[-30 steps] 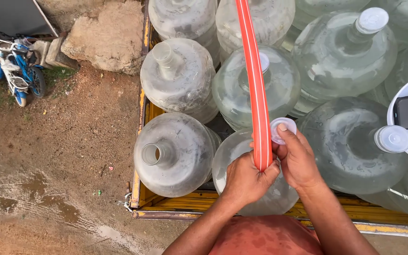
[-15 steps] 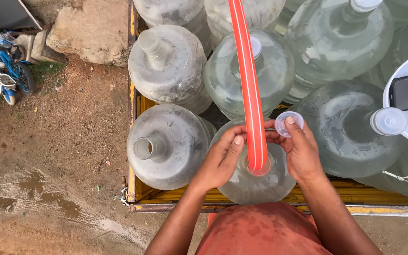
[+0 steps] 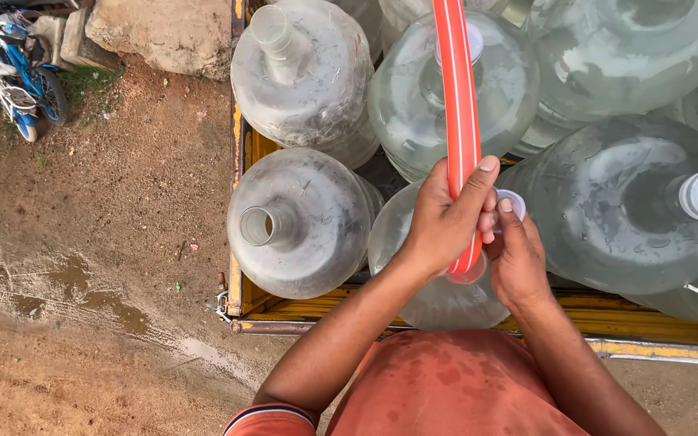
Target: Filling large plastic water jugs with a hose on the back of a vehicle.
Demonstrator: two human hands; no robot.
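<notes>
L hand (image 3: 444, 222) is wrapped tight round the orange hose (image 3: 460, 105), thumb over the front, near its lower end, which sits at the mouth of the clear water jug (image 3: 438, 299) below. R hand (image 3: 517, 257) pinches a small white cap (image 3: 513, 199) betw fingertips, just beside the hose. 1 uncapped jug (image 3: 300, 222) stands to the left, in the yellow cart bed (image 3: 245, 153). A blue bike (image 3: 14, 73) lies well apart on the dirt.

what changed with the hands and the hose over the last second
The left hand closed around the orange hose, which it only touched before, near its lower end. The right hand kept the small clear cap in its fingers beside the hose. The big jugs stayed put.
</notes>
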